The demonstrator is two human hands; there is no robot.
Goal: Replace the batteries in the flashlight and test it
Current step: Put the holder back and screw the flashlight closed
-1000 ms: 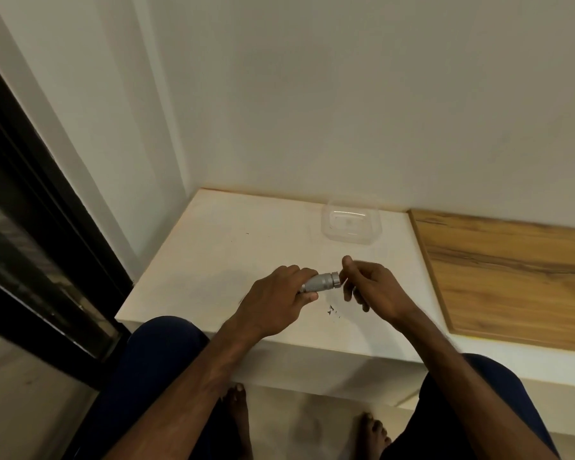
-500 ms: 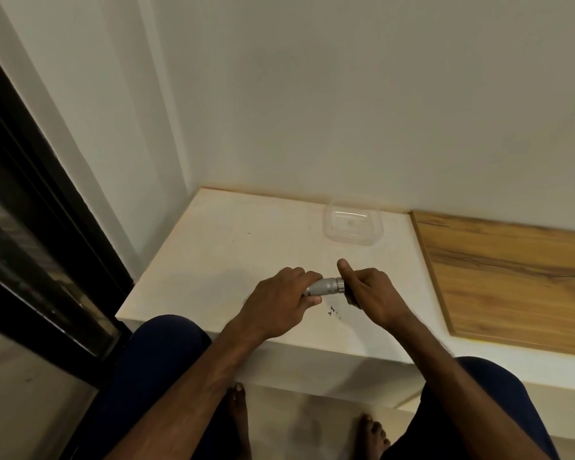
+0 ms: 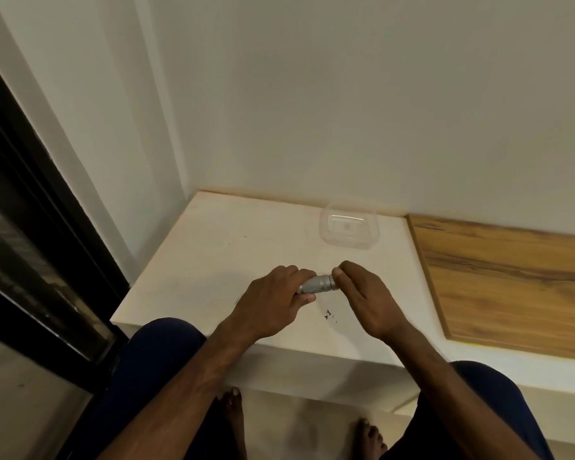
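Left hand (image 3: pixel 273 300) fingers are clamped around the flashlight (image 3: pixel 317 284) body. Right hand (image 3: pixel 367 300) fingertips pinch its end, just beyond the left thumb.

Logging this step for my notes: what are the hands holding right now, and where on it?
A silver flashlight: the left hand wraps its body, and the right hand pinches its right end with the fingertips.

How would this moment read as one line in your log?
left hand: grips flashlight body | right hand: fingertips on its end | clear container: behind, apart
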